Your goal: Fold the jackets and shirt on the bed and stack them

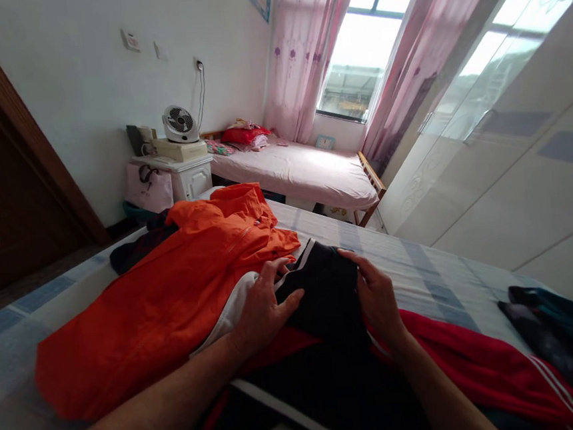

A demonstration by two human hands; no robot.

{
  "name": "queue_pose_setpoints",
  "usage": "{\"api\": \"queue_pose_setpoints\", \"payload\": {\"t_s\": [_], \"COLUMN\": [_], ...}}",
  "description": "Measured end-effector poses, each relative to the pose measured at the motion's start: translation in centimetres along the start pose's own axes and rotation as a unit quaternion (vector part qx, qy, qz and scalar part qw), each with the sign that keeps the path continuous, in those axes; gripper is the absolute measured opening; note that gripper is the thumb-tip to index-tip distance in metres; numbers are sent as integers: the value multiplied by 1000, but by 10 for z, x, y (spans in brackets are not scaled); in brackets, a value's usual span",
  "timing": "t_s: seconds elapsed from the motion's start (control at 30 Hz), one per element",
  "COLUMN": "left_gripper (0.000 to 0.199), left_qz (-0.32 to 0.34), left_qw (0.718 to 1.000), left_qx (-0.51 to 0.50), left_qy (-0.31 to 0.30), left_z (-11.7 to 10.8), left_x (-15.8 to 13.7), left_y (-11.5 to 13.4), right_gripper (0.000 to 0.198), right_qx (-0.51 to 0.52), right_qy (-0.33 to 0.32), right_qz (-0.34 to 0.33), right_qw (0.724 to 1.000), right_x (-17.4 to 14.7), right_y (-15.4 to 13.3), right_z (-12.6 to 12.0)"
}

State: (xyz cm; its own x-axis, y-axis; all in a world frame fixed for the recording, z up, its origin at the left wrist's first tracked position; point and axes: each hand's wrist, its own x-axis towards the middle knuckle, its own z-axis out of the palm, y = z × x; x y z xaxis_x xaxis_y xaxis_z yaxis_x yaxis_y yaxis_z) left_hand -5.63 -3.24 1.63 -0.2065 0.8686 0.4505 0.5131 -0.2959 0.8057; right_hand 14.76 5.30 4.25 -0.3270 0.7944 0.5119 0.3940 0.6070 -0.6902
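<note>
A black and red track jacket [323, 292] with white trim lies across the bed in front of me, its red sleeve [484, 358] with white stripes stretching to the right. My left hand [269, 303] rests on the left edge of its black upper part, thumb and fingers apart. On the opposite edge, my right hand [378, 294] has its fingers bent round the black cloth; the fingertips are partly hidden. Left of the jacket lies an orange jacket [159, 306], with a bit of white cloth [234, 306] showing between the two.
Dark folded clothes [561, 325] lie on the checked bed sheet [422, 277] at right. Beyond are a pink-sheeted bed [302, 170] and a white bedside cabinet [193, 177] with a fan [179, 124] above it. A glossy wardrobe [515, 188] lines the right side.
</note>
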Motion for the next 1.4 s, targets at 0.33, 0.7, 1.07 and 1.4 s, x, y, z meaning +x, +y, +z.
{"api": "queue_pose_setpoints", "payload": {"t_s": [0.33, 0.7, 1.07, 1.4], "left_gripper": [29, 39, 38, 37], "left_qz": [11, 41, 30, 87], "left_qw": [995, 988, 994, 980], "left_qx": [81, 127, 87, 156], "left_qy": [-54, -82, -55, -88], "left_z": [5, 9, 5, 1], "left_x": [1, 1, 4, 4], "left_y": [-7, -14, -11, -10], "right_gripper": [31, 43, 25, 40], "right_qx": [130, -48, -253, -456], "right_qy": [-35, -156, 94, 4], "right_qz": [206, 227, -50, 96], "right_qw": [969, 960, 962, 885], "right_x": [-5, 57, 30, -136], "right_y": [23, 36, -32, -9], "right_z": [12, 11, -60, -132]}}
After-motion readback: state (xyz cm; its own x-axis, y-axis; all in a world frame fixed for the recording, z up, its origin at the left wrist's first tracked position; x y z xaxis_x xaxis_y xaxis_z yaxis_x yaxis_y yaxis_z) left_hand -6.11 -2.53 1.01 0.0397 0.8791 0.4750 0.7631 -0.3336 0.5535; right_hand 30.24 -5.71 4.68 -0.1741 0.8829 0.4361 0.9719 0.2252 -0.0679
